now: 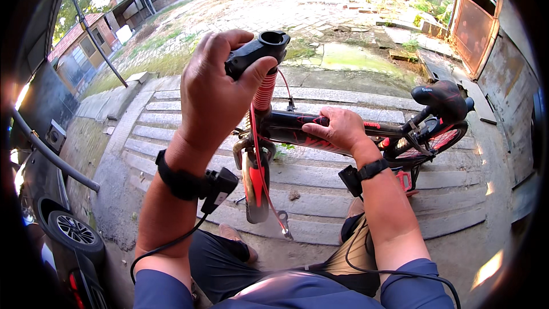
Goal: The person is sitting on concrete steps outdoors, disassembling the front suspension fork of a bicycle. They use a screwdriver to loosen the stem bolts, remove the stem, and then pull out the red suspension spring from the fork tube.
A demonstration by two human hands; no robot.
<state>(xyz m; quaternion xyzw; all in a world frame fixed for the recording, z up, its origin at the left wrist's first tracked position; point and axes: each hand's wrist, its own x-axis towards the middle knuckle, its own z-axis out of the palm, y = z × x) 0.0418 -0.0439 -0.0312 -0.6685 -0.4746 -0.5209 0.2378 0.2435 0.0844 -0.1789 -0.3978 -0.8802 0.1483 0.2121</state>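
My left hand (216, 83) is closed on a black stem (269, 44), whose round hollow clamp faces up, atop a column of red rings (266, 88) at the bicycle's front. My right hand (335, 129) grips the black top tube (286, 125) with red markings. Below the stem, the front fork holds a black-and-red fender or wheel part (256, 189); the exact part is hard to make out. Red cables (257, 160) hang beside it, ending low in a small metal fitting (285, 229). The black saddle (437, 100) and rear wheel (437, 140) are at the right.
A dark car (74, 232) and a curved grey pipe (54, 151) are at the left. I stand on ridged concrete (434, 206). A rusty metal door (477, 23) and wall are at the right. A paved, weedy yard (229, 11) and buildings lie ahead.
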